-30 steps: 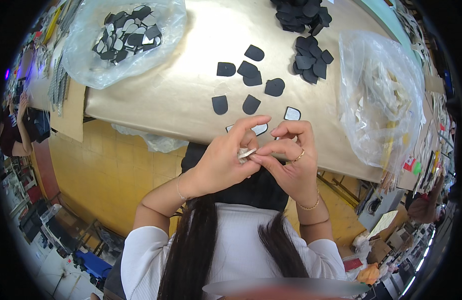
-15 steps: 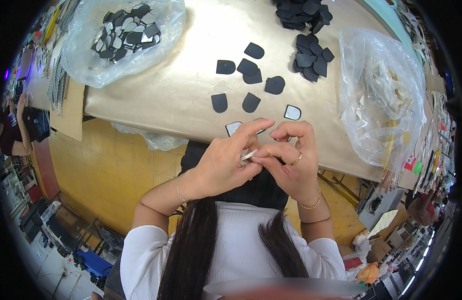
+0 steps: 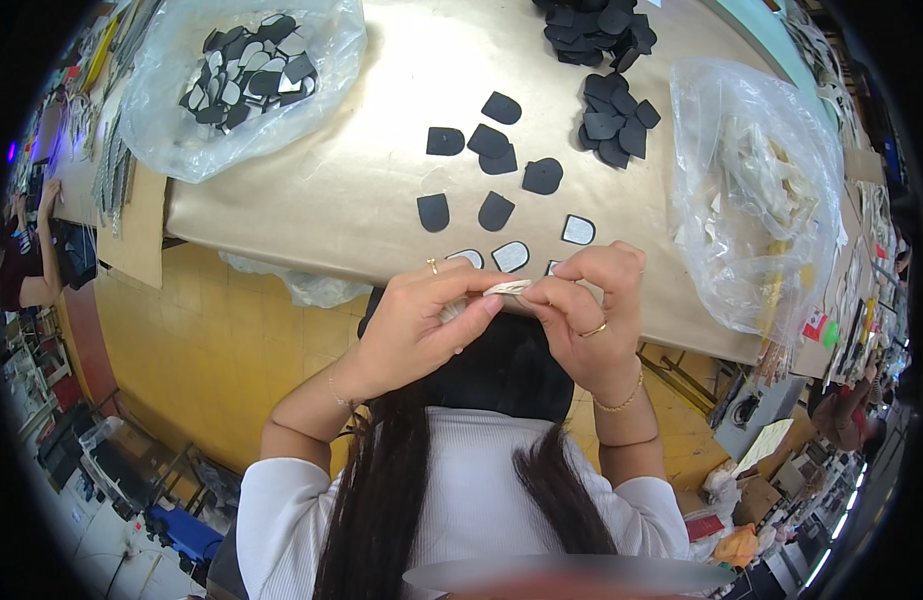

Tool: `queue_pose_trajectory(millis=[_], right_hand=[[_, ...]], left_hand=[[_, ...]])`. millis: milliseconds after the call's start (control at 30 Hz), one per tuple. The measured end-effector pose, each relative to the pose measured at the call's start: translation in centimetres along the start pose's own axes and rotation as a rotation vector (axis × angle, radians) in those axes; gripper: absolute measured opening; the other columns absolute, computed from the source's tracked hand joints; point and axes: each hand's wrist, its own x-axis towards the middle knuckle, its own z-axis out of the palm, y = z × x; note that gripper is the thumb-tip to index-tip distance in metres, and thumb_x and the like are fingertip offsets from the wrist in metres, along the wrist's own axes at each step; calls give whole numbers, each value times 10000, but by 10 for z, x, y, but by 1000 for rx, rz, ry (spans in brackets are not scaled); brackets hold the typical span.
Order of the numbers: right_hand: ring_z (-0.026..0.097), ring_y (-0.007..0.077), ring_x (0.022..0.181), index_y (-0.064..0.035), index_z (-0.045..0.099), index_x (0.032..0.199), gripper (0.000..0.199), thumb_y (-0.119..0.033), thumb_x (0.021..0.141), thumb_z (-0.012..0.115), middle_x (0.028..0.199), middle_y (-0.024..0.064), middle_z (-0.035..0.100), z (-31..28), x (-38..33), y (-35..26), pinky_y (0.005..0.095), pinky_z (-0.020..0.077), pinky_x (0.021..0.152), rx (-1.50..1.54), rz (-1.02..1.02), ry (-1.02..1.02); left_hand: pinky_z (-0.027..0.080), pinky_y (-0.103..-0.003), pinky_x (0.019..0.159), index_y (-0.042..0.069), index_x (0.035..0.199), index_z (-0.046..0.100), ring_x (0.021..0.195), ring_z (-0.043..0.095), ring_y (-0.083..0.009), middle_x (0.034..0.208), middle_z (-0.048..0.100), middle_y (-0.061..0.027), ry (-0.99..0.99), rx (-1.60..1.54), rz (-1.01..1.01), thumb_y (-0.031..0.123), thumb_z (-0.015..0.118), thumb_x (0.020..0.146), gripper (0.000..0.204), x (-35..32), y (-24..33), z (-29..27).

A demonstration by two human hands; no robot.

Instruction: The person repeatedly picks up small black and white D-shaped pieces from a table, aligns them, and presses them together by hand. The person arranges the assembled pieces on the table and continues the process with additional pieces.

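Note:
Just beyond the near edge of the table, my left hand [image 3: 421, 315] and my right hand [image 3: 596, 320] meet over my lap. Between thumb and fingers, both pinch a small whitish folded strip [image 3: 507, 287]; its exact kind I cannot make out. Close ahead of my fingers lie several flat pieces with one rounded end, pale side up and dark-rimmed, such as one pale-faced piece [image 3: 510, 256] and another pale-faced piece [image 3: 578, 230]; my hands partly hide some. Farther off are several black pieces of the same shape, among them a black piece [image 3: 433, 212].
At the far left, an open clear plastic bag [image 3: 331, 85] holds many black and pale pieces. Two piles of black pieces [image 3: 613, 120] sit at the far right. Beside them lies a clear bag [image 3: 711, 250] with whitish scraps. Another person's arm [image 3: 49, 240] shows at the left.
My hands have shifted slightly, and my left hand has opened out from its curl, so more of the strip shows. A pale-faced piece behind my fingers is now uncovered.

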Motion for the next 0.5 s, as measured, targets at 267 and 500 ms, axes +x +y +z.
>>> queue_pose_trajectory(millis=[267, 500], right_hand=[[553, 173, 968, -184, 728, 999, 275, -118, 743, 805, 1049, -39, 553, 11, -11, 7, 380, 383, 848, -70, -119, 93], [577, 172, 992, -167, 704, 990, 230, -115, 775, 768, 1090, -33, 602, 14, -17, 14, 384, 403, 858, -18, -248, 108]], left_hand=[[428, -249, 595, 28, 1107, 734, 642, 526, -69, 754, 623, 3, -46, -329, -320, 128, 632, 1003, 177, -2, 6, -2], [378, -208, 532, 42, 906, 676, 595, 497, -24, 717, 605, 27, -127, -601, -667, 230, 623, 1029, 231, 5, 8, -6]])
